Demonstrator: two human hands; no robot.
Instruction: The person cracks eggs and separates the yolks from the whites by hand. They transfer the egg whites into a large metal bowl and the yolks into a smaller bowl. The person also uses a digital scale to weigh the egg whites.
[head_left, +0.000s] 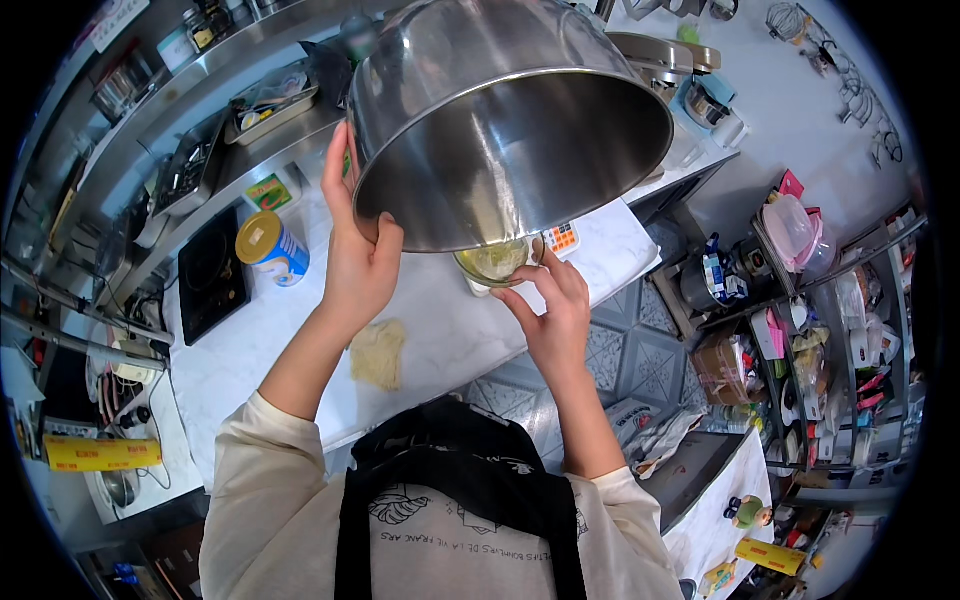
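A large stainless steel bowl (517, 142) is tilted on its side with its mouth towards me. My left hand (367, 247) grips its left rim, thumb inside and fingers along the outer wall. Below the bowl's lower rim, my right hand (551, 304) holds the edge of a small clear glass bowl (499, 262) between thumb and fingers. Something pale yellow and clear is in the glass bowl; the steel rim hides its far part. Behind it, partly covered, is a white device with orange keys (562, 238). A crumpled beige cloth (378, 355) lies on the counter near my left forearm.
On the marble-look counter (450, 341) stand a blue can with a gold lid (273, 247) and a black induction cooker (214, 274). A steel shelf with trays (270, 112) runs along the left. Crowded shelves (817, 360) stand at right, beyond the tiled floor (637, 337).
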